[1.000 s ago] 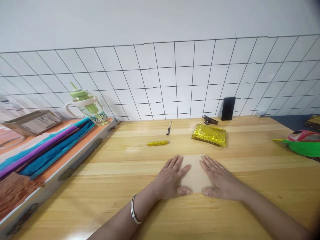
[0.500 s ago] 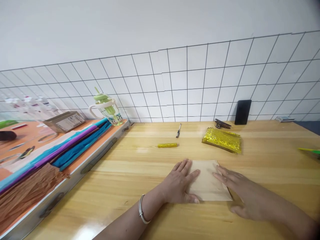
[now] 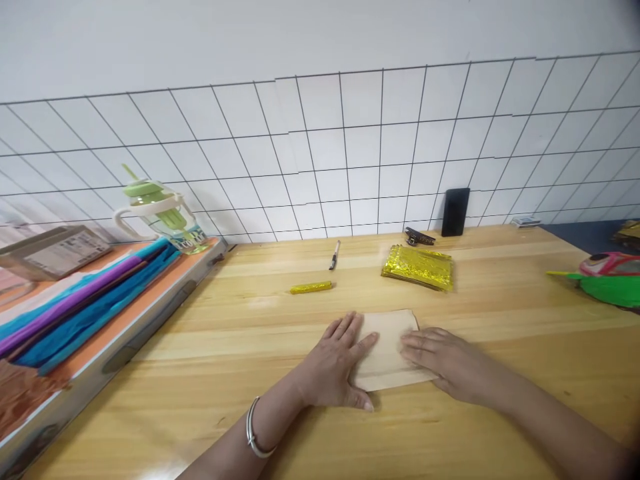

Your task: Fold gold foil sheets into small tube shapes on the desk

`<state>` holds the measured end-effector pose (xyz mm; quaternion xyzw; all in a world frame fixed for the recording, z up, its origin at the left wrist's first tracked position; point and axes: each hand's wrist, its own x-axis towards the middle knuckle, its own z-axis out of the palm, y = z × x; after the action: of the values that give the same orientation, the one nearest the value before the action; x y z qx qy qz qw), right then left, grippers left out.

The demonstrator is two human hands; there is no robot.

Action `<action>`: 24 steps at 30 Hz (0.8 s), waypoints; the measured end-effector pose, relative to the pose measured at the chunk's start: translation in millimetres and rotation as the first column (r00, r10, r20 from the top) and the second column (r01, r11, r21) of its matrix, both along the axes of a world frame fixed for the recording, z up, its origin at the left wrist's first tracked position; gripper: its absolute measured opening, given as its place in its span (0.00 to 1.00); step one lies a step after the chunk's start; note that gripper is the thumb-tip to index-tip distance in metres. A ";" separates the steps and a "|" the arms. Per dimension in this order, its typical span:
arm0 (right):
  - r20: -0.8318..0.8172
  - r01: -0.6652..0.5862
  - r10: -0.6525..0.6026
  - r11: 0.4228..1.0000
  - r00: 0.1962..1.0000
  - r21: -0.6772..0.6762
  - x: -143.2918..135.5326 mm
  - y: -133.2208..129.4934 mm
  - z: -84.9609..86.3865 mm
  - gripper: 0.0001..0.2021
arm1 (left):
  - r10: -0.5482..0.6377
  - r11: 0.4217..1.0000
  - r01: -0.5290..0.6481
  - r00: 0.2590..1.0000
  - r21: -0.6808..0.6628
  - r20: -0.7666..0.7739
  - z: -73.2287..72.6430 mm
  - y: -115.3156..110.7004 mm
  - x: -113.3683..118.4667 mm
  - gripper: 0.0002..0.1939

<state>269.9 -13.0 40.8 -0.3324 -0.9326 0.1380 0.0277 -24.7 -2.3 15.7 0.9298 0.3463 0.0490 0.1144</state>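
Note:
A tan sheet of paper [image 3: 387, 347] lies flat on the wooden table [image 3: 210, 373], its near edge toward me. On its left side rests my left hand [image 3: 340, 363], fingers spread and thumb out, with a silver bangle on the wrist. Across the paper's right edge lies my right hand [image 3: 445, 360], its fingers stretched over the sheet and slightly blurred. Beyond the paper are a small gold foil roll [image 3: 311, 287], a pen [image 3: 335, 255] and a stack of gold foil sheets [image 3: 418, 267].
Left, an orange surface [image 3: 107, 333] carries rolls of blue and purple crepe paper [image 3: 95, 287], a cardboard box [image 3: 55, 253] and a green-lidded cup [image 3: 160, 213]. At the back stand a dark clip [image 3: 419, 237] and a black phone-like slab [image 3: 455, 212]. A green and pink item [image 3: 610, 280] lies right.
The view has swung to the right, bringing the green and pink item further in. My right hand has moved further onto the paper. My left hand stays on the sheet.

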 end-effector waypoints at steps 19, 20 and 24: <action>-0.178 0.003 -0.011 0.999 0.984 -0.047 4.9 3.9 -6.1 0.19 | -0.181 0.983 0.173 0.967 0.060 0.178 -10.1 7.8 -6.5 0.25; -0.171 0.007 -0.013 0.999 0.985 -0.035 4.8 3.2 -6.5 0.18 | -0.215 0.976 0.204 0.956 0.071 0.200 -14.1 9.4 -7.2 0.24; -0.140 -0.005 0.006 1.000 0.990 0.006 5.6 2.1 -8.7 0.16 | -0.222 0.973 0.195 0.934 0.121 0.280 -32.8 16.4 -10.2 0.19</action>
<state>275.5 -10.9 32.1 -0.3192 -0.9296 0.1585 0.0937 -34.8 14.1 -17.1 0.9482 0.2224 0.1889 0.1261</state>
